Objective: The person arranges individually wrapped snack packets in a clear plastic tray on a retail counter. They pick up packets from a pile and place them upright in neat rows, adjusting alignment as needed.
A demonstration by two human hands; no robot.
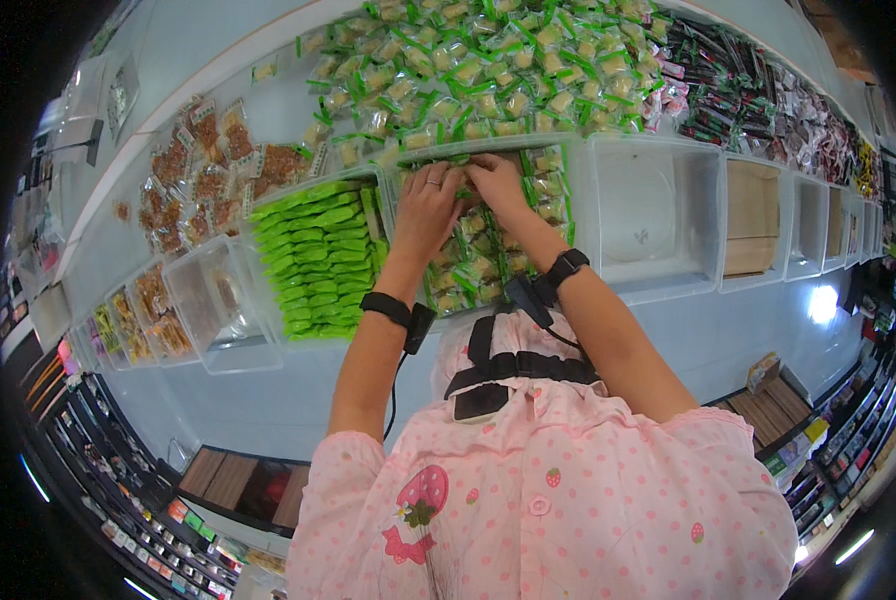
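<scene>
Both of my hands reach into the far part of a clear plastic bin [580,187] that holds rows of small clear packets with green edges [478,262]. My left hand [430,202], with a ring on one finger, and my right hand [499,187] nearly meet at the bin's far side. Their fingertips touch a green-edged packet there; how firmly each hand grips is partly hidden. Left of this bin, bright green packets [316,262] lie stacked in rows in another bin. Beyond the hands spreads a large loose pile of green-edged packets [493,67].
Clear packets of reddish-brown food [207,176] lie loose at the left, above smaller bins [222,300]. To the right stand a clear bin [654,210] and a cardboard-lined bin [752,217]. Dark-wrapped sticks [729,82] are heaped at the upper right.
</scene>
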